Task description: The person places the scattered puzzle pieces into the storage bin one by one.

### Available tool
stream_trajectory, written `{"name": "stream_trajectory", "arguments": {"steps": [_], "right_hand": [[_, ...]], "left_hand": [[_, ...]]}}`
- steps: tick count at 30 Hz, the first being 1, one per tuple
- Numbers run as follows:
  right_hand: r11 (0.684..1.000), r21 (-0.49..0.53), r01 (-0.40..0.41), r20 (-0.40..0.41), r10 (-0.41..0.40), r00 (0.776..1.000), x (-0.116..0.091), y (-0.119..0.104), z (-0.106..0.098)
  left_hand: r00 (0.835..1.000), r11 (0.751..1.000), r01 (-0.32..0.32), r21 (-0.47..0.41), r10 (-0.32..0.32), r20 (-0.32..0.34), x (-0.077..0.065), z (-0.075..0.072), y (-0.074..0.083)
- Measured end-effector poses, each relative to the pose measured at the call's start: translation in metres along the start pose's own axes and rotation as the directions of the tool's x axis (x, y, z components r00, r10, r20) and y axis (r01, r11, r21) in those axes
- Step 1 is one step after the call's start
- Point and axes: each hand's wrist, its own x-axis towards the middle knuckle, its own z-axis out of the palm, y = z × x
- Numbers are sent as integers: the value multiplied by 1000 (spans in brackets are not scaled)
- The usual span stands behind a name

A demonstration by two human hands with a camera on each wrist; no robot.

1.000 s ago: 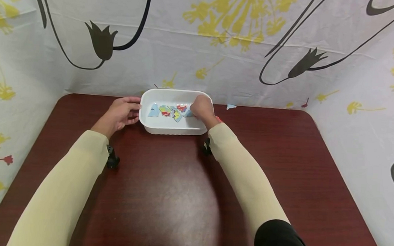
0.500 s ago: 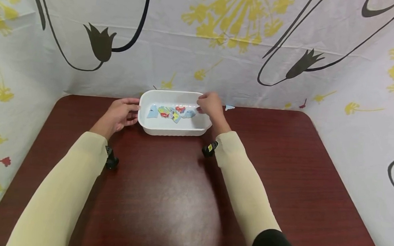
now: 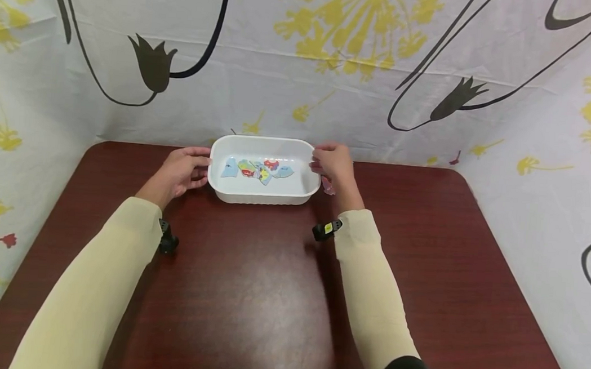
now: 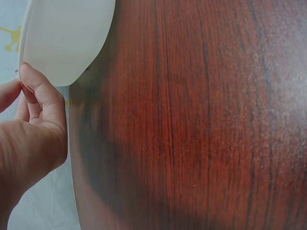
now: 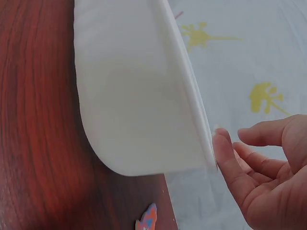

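A white rectangular plastic tub (image 3: 259, 195) sits near the far edge of the table. Inside it lie several flat, irregular pieces, among them a light blue one (image 3: 230, 168), a red one (image 3: 272, 164) and a pale blue oval one (image 3: 283, 172). My left hand (image 3: 182, 169) is at the tub's left end; the left wrist view shows its thumb and finger pinching the rim. At the right end, my right hand (image 3: 336, 165) touches the rim with a fingertip, thumb and fingers spread apart in the right wrist view.
A pink and blue flat piece (image 3: 328, 186) lies on the table just right of the tub, partly behind my right wrist. The dark red-brown table (image 3: 249, 272) is bordered by a white patterned cloth (image 3: 302, 66) at the back and sides.
My right hand has come up out of the tub and moved right to its right-hand rim, leaving the pale blue oval piece inside. The left hand has stayed put.
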Motion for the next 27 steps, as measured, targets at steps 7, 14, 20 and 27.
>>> {"name": "stream_trajectory", "arguments": {"steps": [7,14,20,27], "right_hand": [[999,34,20,-33,-19,999,-4,7,-13],[998,21,62,-38,-61,997,-3,22,-25],[998,-54,16,-23,-17,1000,0,33,-32],[995,-99,-4,-19,2,1000,1,44,-35]], "left_hand": [[1000,1000,-7,5,7,-3,1,0,0],[1000,1000,-10,8,10,-4,0,0,-1],[1000,1000,-7,12,7,0,1,-1,-1],[1000,1000,-3,3,3,0,2,1,-1]]}}
